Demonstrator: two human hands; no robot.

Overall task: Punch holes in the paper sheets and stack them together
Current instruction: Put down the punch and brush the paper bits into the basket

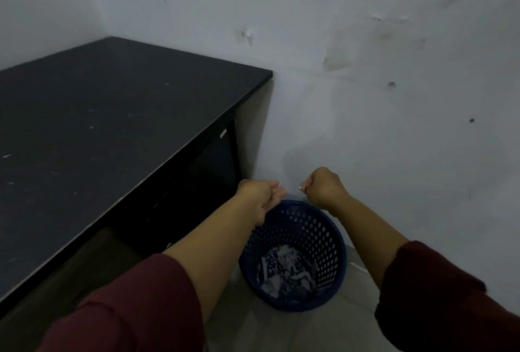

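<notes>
No paper sheets and no hole punch are in view. Both my arms reach out over a blue perforated waste basket [318, 242] that stands on the floor by the wall. My left hand [260, 197] hovers above the basket's left rim, loosely cupped, with nothing visible in it. My right hand [323, 185] is above the far rim, closed in a fist. A tiny pale speck shows at its fingertips; I cannot tell whether it is a nail or a paper scrap. Crumpled paper scraps [284, 270] lie at the bottom of the basket.
A black table [112, 115] fills the left side, its right edge close to my left forearm; a few small white specks dot its top. A pale scuffed wall [394, 98] stands right behind the basket. Light floor tiles [281, 329] surround the basket.
</notes>
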